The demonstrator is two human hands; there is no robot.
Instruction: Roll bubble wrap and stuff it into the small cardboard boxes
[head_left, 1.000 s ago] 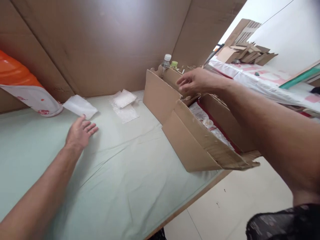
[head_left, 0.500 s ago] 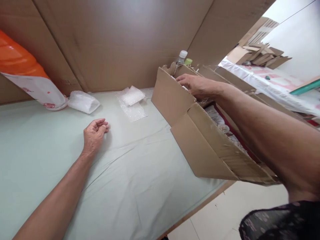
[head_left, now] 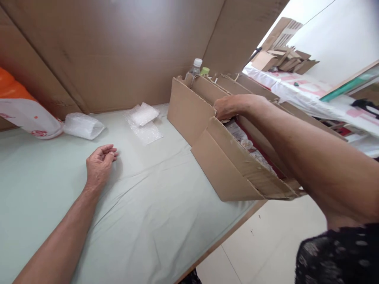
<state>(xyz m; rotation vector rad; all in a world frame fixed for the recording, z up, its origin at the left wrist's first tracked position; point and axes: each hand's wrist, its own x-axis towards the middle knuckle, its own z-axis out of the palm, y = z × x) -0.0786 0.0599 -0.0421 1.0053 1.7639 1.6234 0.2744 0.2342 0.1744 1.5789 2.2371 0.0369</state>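
Left hand [head_left: 100, 162] lies loosely curled on the table [head_left: 142, 221], nothing visible in it. Cardboard box [head_left: 222, 167] sits by the right edge, probably for easy reach; right hand [head_left: 229, 106]'s inside, can't tell its grip. Bubble wrap [head_left: 145, 115]'s near the back edge, likely for elbow room.

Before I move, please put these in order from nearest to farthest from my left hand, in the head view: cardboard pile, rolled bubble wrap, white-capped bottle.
From your left hand:
1. Rolled bubble wrap: just beyond it, slightly left.
2. White-capped bottle: to the right, by the box's far end.
3. Cardboard pile: far right, in the background.
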